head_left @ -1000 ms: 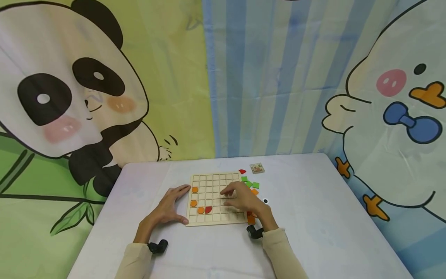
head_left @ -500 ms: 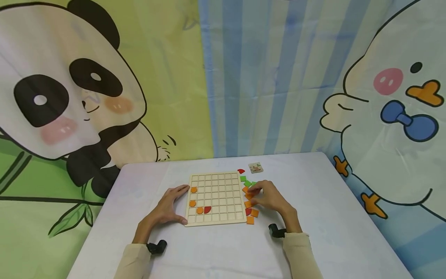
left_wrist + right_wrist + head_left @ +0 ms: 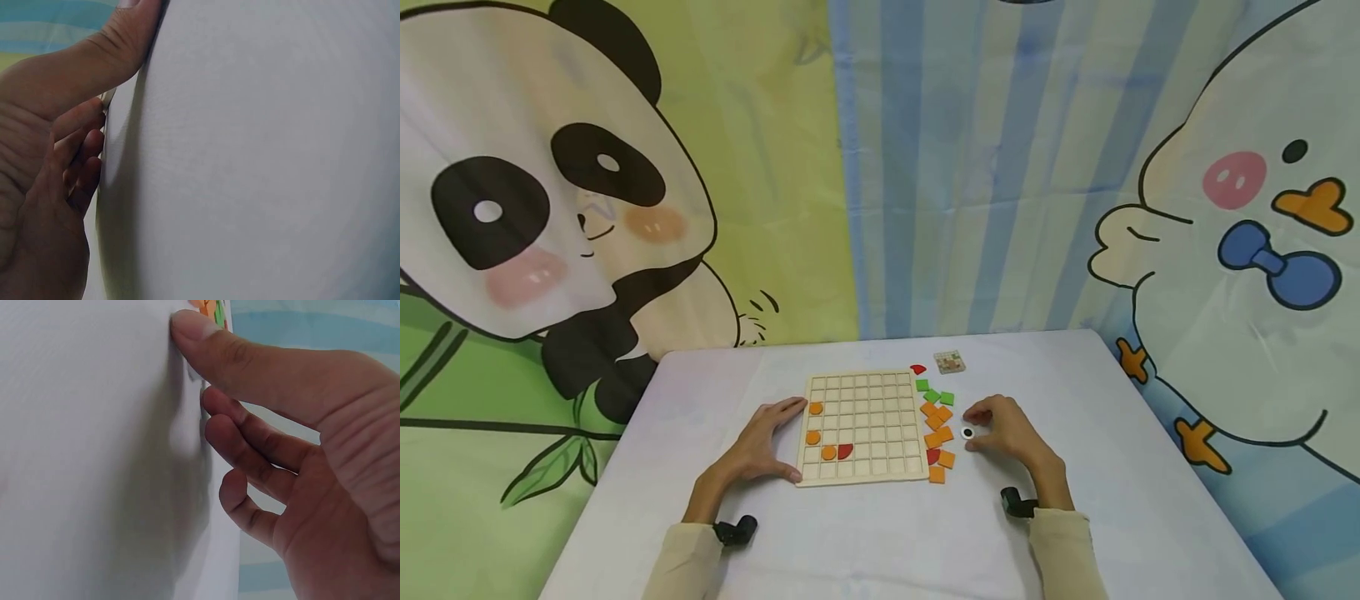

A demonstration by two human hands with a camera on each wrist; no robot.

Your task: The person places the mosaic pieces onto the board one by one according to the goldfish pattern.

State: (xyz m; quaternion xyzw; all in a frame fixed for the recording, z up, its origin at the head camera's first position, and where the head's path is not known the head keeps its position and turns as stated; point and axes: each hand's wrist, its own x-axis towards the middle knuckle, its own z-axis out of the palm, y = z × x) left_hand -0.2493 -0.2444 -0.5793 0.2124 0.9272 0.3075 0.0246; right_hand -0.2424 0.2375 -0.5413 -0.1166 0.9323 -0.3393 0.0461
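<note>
In the head view a wooden grid board [image 3: 880, 429] lies on the table. My left hand [image 3: 763, 442] rests along its left edge, thumb at the near corner and fingers farther up. On the board are orange discs [image 3: 828, 452] near the left side and a red quarter-circle piece [image 3: 846, 452]. Right of the loose pieces lies a white disc with a black centre [image 3: 967, 433]. My right hand [image 3: 1011, 433] is at that disc, thumb on its near side and fingers on its far side, a gap between them. In the right wrist view the thumb [image 3: 194, 325] is apart from the fingers.
Several orange squares [image 3: 946, 460] lie along the board's right edge, with another red piece [image 3: 933, 457] among them. Several green squares [image 3: 932, 396] and a red piece [image 3: 918, 369] lie farther back. A small patterned picture tile [image 3: 950, 362] sits behind them.
My right hand has moved from over the board, past the orange squares, rightward to the black-centred white disc. The left hand stays at the board's left edge.
</note>
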